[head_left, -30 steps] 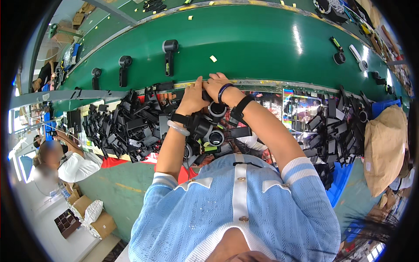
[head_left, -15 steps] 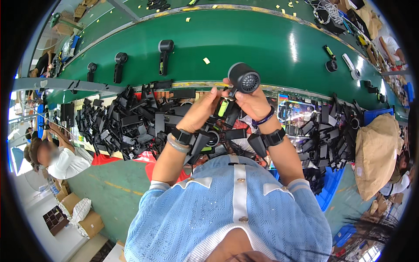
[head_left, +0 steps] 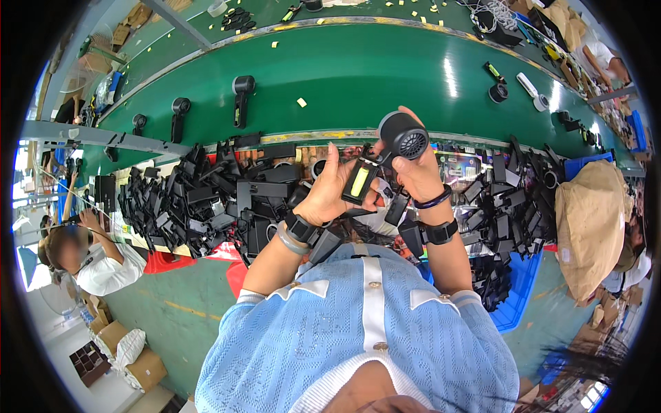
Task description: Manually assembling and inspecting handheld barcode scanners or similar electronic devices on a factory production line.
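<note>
A black handheld fan [head_left: 407, 138] with a round, grilled head is held between my hands above the bench's near edge. My right hand [head_left: 421, 177] is closed round the underside of the head. Closed on the handle from the left is my left hand [head_left: 330, 187], its thumb pointing up. The handle's open side faces up and shows a yellow-green battery cell [head_left: 360, 182] inside. Some of my fingers are hidden behind the fan. Under my hands lie loose black plastic parts.
A large heap of black plastic casings [head_left: 200, 193] lies to the left, another [head_left: 509, 199] to the right. Several similar fans [head_left: 242, 96] rest on the green conveyor belt [head_left: 344, 76]. A brown sack [head_left: 589, 227] stands at right near a blue bin [head_left: 520, 296]. A person [head_left: 103, 258] sits at left.
The fan has come lower and slightly right. Its handle has swung left and turned, showing more of the battery cell. My left hand has closed further round the handle.
</note>
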